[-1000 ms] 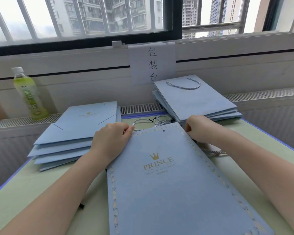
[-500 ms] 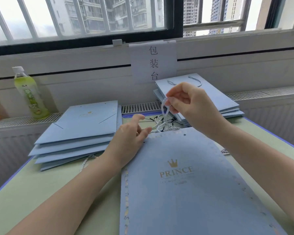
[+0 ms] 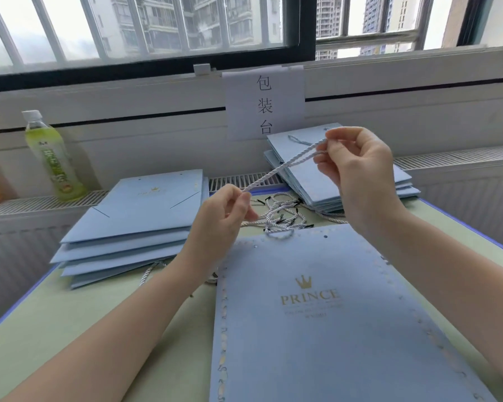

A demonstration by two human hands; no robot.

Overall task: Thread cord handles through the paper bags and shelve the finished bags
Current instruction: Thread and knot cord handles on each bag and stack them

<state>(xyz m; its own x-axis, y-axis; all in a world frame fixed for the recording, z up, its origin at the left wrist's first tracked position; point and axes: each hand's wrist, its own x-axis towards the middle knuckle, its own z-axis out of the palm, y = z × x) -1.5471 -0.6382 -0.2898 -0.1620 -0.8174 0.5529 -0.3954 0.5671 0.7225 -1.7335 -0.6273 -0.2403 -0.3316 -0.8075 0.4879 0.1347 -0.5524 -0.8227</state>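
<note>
Nearest the viewer, a flat light-blue paper bag (image 3: pixel 325 320) printed with a gold crown and the word PRINCE lies on the pale green table (image 3: pixel 79 323), two punched holes near its far edge. Half a second ago the left hand rested at that bag's far edge; now the left hand (image 3: pixel 224 216) is lifted above the table, thumb and fingers pinching one end of a white twisted cord (image 3: pixel 285 165). The right hand (image 3: pixel 357 166), already raised earlier, now sits higher and further right, its fingers curled and pinching the cord's other end, so the doubled cord runs taut through the air between the two hands, which are apart.

Just past the bag, between the hands, lies a loose heap of spare cords (image 3: pixel 282 216) with black tips. To the left sits a stack of flat blue bags (image 3: pixel 134 224), with a cord end poking out beneath it. Far right, a second stack of bags (image 3: pixel 340 181) bears a cord handle on top, partly hidden behind the right hand. Further back stand a green drink bottle (image 3: pixel 53 158) on the left ledge and a white paper sign (image 3: pixel 265 103) with three Chinese characters below the window (image 3: pixel 157 33)
</note>
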